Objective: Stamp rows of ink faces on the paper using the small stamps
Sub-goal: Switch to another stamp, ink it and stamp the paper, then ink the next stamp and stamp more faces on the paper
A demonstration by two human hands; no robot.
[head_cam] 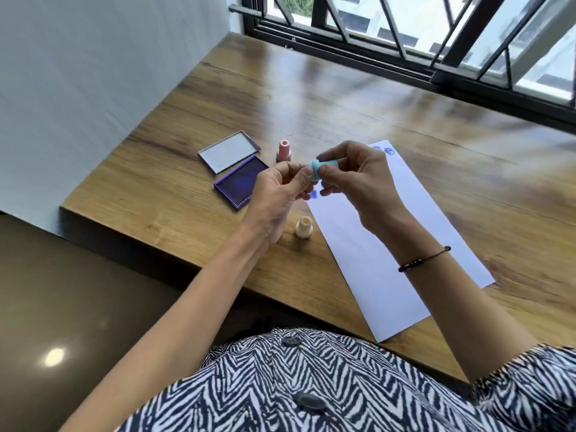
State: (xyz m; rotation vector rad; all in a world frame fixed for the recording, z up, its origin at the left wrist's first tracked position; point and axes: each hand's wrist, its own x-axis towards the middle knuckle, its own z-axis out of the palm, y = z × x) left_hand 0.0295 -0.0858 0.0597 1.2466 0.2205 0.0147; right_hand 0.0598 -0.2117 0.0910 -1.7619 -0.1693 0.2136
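Both hands meet near the centre of the frame, raised above the desk. The right hand grips a small teal stamp by its narrower body, thumb below and fingers over the top. The left hand pinches the wider end of the same stamp between thumb and forefinger. The stamp lies roughly horizontal between the two hands, not touching the paper. A blue ink smear shows on a fingertip just below the stamp; which hand it belongs to cannot be told.

A long white sheet of paper runs diagonally from centre to lower right of the frame, under the right forearm. Two blue stamped marks sit at its far end, just right of the right hand; their design is too small to read.

A pink stamp stands upright on the desk, just above and left of the hands. A cream stamp stands upright just beside the left edge of the paper, below the hands. Left of centre, an open ink pad with a violet-blue surface lies flat; its lid lies just beside it toward the upper left, pale inside facing up.

A dark beaded bracelet circles the right wrist. A black window frame crosses the upper right.
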